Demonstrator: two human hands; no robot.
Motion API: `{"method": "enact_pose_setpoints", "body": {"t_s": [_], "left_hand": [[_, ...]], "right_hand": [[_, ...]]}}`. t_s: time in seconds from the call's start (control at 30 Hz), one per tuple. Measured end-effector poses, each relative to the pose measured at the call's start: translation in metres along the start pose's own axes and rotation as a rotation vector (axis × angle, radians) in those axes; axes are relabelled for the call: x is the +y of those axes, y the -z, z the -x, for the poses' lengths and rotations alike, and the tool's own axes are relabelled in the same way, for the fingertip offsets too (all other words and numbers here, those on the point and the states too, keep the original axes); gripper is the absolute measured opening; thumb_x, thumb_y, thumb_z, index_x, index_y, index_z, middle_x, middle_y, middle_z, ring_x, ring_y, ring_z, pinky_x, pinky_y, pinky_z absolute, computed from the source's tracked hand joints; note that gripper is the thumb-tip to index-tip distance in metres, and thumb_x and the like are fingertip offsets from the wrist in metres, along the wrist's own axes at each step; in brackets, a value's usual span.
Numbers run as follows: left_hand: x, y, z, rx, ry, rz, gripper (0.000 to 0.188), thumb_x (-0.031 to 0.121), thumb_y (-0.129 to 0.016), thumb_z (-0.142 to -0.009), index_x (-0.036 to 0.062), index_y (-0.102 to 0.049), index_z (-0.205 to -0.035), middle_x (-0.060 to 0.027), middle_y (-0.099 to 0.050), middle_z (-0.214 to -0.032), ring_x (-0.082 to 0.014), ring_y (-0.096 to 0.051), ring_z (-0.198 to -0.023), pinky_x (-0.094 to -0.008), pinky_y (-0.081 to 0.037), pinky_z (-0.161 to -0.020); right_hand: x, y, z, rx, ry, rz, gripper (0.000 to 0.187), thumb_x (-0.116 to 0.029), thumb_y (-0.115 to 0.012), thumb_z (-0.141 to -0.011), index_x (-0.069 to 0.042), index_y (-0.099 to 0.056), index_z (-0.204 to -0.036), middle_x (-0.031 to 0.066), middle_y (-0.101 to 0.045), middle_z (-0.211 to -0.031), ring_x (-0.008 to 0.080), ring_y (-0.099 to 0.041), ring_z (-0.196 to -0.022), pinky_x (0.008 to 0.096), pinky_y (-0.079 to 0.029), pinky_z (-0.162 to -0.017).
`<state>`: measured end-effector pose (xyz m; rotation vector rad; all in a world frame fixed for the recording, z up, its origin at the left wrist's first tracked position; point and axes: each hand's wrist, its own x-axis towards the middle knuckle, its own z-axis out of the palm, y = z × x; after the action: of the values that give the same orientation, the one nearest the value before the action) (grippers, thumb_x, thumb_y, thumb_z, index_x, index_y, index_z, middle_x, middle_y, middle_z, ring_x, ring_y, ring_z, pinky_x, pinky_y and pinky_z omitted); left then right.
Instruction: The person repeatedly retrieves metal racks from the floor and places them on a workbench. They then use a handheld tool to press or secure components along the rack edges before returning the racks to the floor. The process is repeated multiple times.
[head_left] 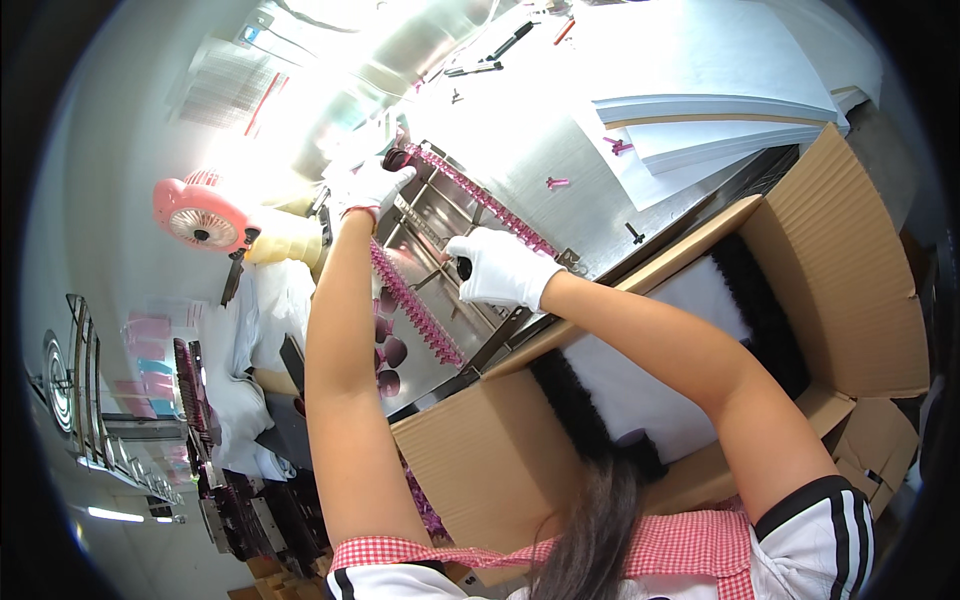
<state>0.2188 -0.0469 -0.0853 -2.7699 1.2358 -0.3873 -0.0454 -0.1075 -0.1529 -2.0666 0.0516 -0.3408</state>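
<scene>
Both my hands wear white gloves. My left hand point(372, 188) reaches to the far end of a metal rack, its fingers closed at a dark reddish lens point(397, 159); glare partly hides the grip. My right hand point(505, 272) is over the rack's near part, thumb and fingers closed around a small dark round piece point(463, 268) that looks like a lens. Pink clips line the rack's two long sides, a far row point(485, 198) and a near row point(415, 305). Several dark tinted lenses point(394, 352) sit beside the near row.
An open cardboard box point(490, 440) with white padding point(650, 375) and black fuzzy edging lies under my right arm. Paper stacks point(715, 115), loose pink clips point(557, 183) and pens point(510, 42) are on the metal table. A pink fan point(205, 215) stands at the left.
</scene>
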Motion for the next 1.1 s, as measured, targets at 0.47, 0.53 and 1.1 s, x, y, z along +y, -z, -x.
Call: {"method": "enact_pose_setpoints", "body": {"t_s": [0.47,0.53,1.1], "left_hand": [[0.084,0.029,0.013,-0.078,0.125,-0.267,0.035,0.020,-0.052,-0.087,0.0026,-0.066,-0.114,-0.0229,-0.065,-0.114,-0.0411,-0.061,-0.106,-0.0488,-0.047,-0.093],[0.070,0.037,0.038,0.017,0.059,-0.266,0.032,0.022,-0.050,-0.089,0.0030,-0.065,-0.109,-0.0237,-0.069,-0.101,-0.0402,-0.067,-0.096,-0.0488,-0.052,-0.084],[0.140,0.117,0.260,-0.318,0.096,1.951,0.045,0.041,-0.061,-0.098,0.0084,-0.053,-0.128,-0.0024,-0.058,-0.118,-0.0136,-0.055,-0.113,-0.0306,-0.044,-0.100]], "right_hand": [[0.000,-0.003,0.001,0.253,0.060,-0.123,0.063,-0.009,-0.069,-0.074,0.004,-0.052,-0.133,0.0235,-0.063,-0.111,0.0375,-0.061,-0.106,0.0417,-0.051,-0.093],[-0.002,-0.006,0.003,0.400,0.127,-0.140,0.065,-0.008,-0.072,-0.073,0.003,-0.051,-0.133,0.0239,-0.060,-0.120,0.0370,-0.060,-0.110,0.0409,-0.050,-0.096],[-0.099,0.026,0.115,0.461,0.463,-0.031,0.083,-0.001,-0.082,-0.065,-0.007,-0.046,-0.139,0.0171,-0.044,-0.144,0.0346,-0.050,-0.129,0.0387,-0.045,-0.106]]}}
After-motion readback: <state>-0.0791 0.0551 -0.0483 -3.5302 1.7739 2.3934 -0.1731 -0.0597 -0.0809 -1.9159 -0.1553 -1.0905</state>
